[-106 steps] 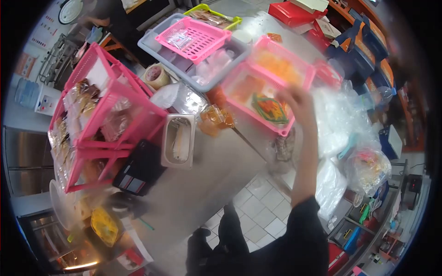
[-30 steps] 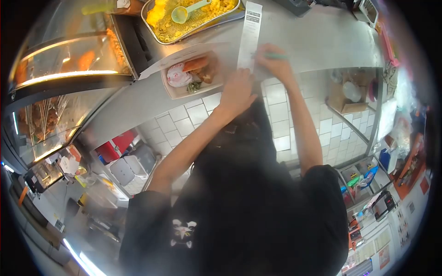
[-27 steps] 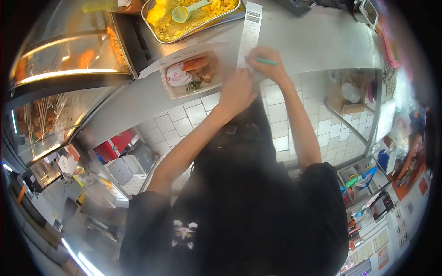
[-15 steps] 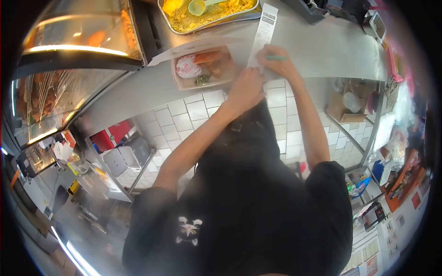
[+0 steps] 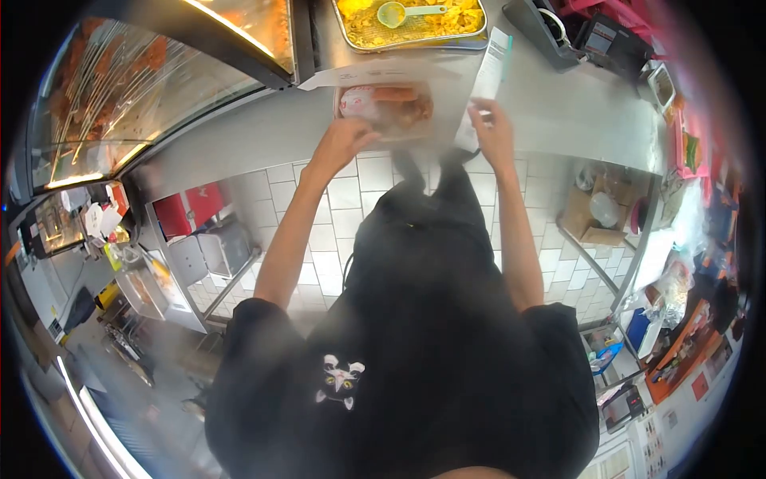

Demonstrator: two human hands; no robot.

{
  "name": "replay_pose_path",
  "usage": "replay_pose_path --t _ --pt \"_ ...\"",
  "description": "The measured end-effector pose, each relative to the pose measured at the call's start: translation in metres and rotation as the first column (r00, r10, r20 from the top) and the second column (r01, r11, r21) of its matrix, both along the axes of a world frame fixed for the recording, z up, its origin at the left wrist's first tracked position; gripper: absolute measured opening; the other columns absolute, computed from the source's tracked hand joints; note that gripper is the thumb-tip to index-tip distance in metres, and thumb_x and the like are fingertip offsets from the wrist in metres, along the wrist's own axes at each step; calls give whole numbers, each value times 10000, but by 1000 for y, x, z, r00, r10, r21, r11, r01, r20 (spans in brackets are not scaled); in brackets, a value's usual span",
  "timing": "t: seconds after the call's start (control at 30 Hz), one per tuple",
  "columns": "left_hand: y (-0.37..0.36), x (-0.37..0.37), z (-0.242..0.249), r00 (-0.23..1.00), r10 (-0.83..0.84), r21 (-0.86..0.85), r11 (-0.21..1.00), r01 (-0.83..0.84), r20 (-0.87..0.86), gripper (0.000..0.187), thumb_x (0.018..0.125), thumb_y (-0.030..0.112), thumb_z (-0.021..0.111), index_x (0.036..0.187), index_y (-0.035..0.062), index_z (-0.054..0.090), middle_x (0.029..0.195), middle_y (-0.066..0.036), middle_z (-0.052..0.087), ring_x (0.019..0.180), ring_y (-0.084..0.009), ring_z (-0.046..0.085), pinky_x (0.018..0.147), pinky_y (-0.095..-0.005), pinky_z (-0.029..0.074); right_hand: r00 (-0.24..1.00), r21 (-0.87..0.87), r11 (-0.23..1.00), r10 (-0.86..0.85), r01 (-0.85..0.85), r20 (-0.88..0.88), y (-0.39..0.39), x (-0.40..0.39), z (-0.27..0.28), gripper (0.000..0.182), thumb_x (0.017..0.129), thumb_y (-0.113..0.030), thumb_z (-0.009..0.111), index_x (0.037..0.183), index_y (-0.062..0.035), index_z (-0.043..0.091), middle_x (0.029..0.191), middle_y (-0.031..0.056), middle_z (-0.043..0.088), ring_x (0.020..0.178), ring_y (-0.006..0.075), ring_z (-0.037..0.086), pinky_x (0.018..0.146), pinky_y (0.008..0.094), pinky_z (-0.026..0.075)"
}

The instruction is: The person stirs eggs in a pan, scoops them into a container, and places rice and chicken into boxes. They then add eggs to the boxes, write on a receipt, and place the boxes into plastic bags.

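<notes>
An open takeaway box (image 5: 428, 136) stands on the counter, its lid (image 5: 375, 73) tipped back. Inside are a round item in red-and-white paper (image 5: 359, 102) and brownish-orange food (image 5: 411, 108), blurred by haze. Close to the box's front left corner is my left hand (image 5: 345, 144), fingers loosely bent and apart, with nothing visible in them. A long white printed receipt (image 5: 483, 84) lies right of the box. My right hand (image 5: 495, 134) hovers at its right edge, fingers curled but apart. Along the receipt's upper right edge shows a thin teal-green pen (image 5: 509, 52).
Behind the box is a metal tray (image 5: 351, 40) of yellow food with a pale green scoop (image 5: 392, 14). A lit glass display case (image 5: 152, 88) with skewers fills the left. Dark devices (image 5: 610, 44) stand at the back right. A cardboard box (image 5: 598, 211) sits beneath the counter.
My hands have moved apart: the left went from the receipt to the box, while the right let go of the green pen, which now lies by the receipt. The view has shifted.
</notes>
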State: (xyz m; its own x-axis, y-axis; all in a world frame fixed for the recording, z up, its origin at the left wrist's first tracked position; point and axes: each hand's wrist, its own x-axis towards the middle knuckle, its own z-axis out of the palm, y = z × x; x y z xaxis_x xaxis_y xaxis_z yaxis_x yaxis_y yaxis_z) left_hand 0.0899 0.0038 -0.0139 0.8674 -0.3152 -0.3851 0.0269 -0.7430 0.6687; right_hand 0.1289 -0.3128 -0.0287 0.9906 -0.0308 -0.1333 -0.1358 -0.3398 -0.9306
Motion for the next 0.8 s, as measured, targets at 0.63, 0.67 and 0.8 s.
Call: replay_pose_path --t 0.63,0.67,0.8 --pt "-50 57 -11 639 102 -35 993 -116 763 196 820 138 625 1003 72 651 1053 -91 640 1022 -266 621 855 -369 519 996 39 997 72 -69 -61 17 -31 26 195 930 -189 624 1037 -37 681 880 29 674 729 108 588 627 260 447" --pt "-53 54 -16 678 50 -8 998 -65 733 225 823 135 623 1035 64 651 1079 -114 637 1029 -282 620 873 -368 512 996 38 997 75 -73 -56 20 -32 25 195 930 -189 624 1037 -37 681 880 29 674 729 108 588 627 260 447" --pt "-38 60 -25 903 -18 -157 983 95 429 475 870 130 633 1332 62 546 1382 -160 514 1218 -315 532 1056 -391 402 988 -7 989 146 -147 -49 30 -30 28 184 923 -168 631 1040 -33 679 854 39 673 706 113 596 650 272 469"
